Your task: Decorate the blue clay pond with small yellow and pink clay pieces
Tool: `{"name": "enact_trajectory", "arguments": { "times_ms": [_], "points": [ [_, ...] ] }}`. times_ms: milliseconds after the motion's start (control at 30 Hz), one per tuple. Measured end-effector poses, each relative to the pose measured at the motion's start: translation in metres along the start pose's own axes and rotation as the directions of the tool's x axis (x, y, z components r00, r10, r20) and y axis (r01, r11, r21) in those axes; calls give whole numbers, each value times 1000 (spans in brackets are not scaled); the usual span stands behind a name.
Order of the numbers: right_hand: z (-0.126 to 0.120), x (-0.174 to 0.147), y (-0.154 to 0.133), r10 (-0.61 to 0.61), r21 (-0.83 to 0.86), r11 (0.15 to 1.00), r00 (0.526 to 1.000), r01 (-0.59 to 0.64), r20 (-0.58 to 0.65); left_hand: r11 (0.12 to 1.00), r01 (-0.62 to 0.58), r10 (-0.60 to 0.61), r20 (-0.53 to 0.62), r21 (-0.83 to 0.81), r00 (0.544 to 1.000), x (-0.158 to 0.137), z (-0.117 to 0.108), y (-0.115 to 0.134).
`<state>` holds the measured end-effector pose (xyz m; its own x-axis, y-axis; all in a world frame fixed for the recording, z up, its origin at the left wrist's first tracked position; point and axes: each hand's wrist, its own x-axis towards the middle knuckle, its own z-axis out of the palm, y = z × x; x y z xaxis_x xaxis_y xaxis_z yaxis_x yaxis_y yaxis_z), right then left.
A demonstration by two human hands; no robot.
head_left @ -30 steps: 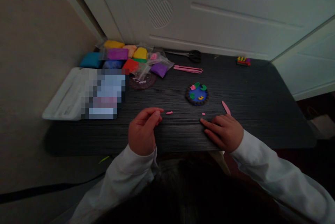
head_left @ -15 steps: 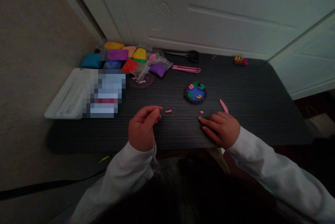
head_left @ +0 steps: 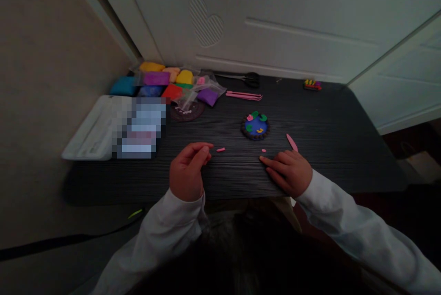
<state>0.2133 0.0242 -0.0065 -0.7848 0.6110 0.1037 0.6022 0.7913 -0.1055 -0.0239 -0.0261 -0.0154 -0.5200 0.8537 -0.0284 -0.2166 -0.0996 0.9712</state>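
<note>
My left hand (head_left: 189, 168) is raised near the table's front edge, thumb and index finger pinched together; what they hold, if anything, is hidden. Just right of its fingertips lies a short pink clay roll (head_left: 221, 150). My right hand (head_left: 288, 172) rests on the tabletop with index finger and thumb stretched out. A tiny pink clay bit (head_left: 263, 150) sits just beyond that index fingertip. Touching or close behind the right knuckles is a pink modelling tool (head_left: 291, 142). A round blue clay pond (head_left: 256, 127) with a brown rim, green leaves, a pink flower and yellow pieces stands farther back.
Bags of coloured clay (head_left: 156, 78) lie at the back left, beside scissors (head_left: 251, 79) and pink tweezers (head_left: 244, 96). A white case (head_left: 93, 127) adjoins a pixelated screen (head_left: 143, 127). A small colourful clay piece (head_left: 312, 85) is at the back right. A white panel (head_left: 292, 1) borders the table.
The view has tilted up slightly, so the table's things appear a little lower. Both hands keep nearly the same pose, and the pink pieces stay where they were.
</note>
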Motion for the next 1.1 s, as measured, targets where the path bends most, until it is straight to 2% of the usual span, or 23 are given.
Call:
{"name": "enact_trajectory", "arguments": {
  "times_ms": [67, 233, 333, 733, 1100],
  "points": [
    [0, -1, 2, 14, 59, 998, 1000, -14, 3, 1000, 9, -9, -10, 5, 1000, 0, 0, 0],
    [-1, -2, 5, 59, 253, 967, 995, -36, -85, 1000, 16, -16, -20, 0, 1000, -1, 1, 2],
    [-1, 0, 6, 88, 312, 948, 993, -60, -76, 1000, 12, -12, -10, 2, 1000, -1, 1, 2],
    [7, 15, 2, 127, 166, 980, 985, -107, -114, 1000, 9, -8, -5, 28, 1000, -1, -1, 1],
    [7, 19, 2, 154, 196, 972, 981, -129, -119, 998, 30, -29, -13, 57, 999, -1, 1, 4]
  ]
}}
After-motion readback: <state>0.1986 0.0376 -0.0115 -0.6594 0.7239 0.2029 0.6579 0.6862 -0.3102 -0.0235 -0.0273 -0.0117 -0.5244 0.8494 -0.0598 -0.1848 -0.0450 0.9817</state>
